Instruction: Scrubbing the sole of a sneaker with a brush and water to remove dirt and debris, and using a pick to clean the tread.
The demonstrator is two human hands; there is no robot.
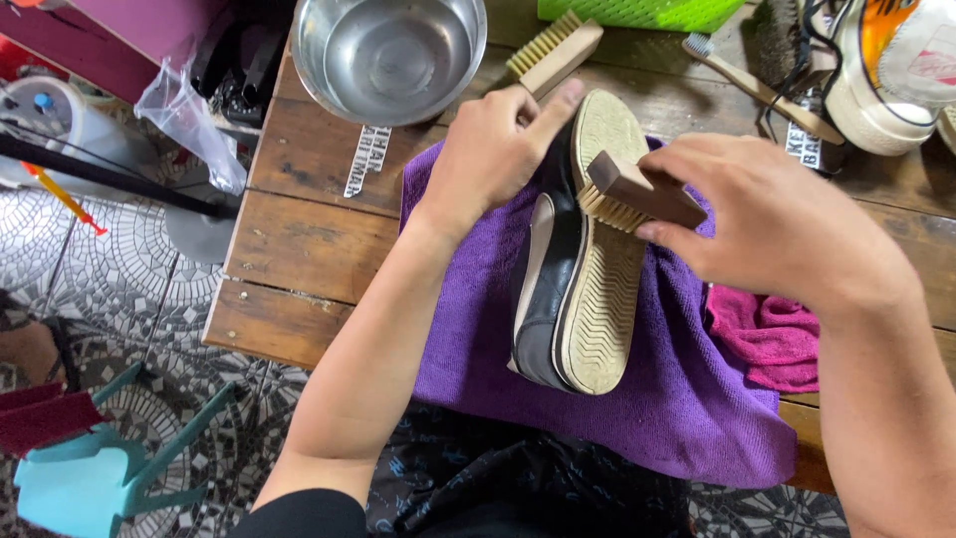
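The left hand point(488, 149) steadies the black leather shoe point(558, 269) on its side on the purple cloth point(677, 399); the right hand point(767, 219), its grip clenched on the wooden brush point(637, 194), should scrub the pale ribbed sole point(602, 289) with short, firm strokes.

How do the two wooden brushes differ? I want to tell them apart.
The brush in the right hand, call it the held brush, presses its bristles against the shoe sole; the spare brush lies untouched on the table beside the steel bowl. The held brush looks darker brown, the spare brush paler. Both have wooden backs and light bristles.
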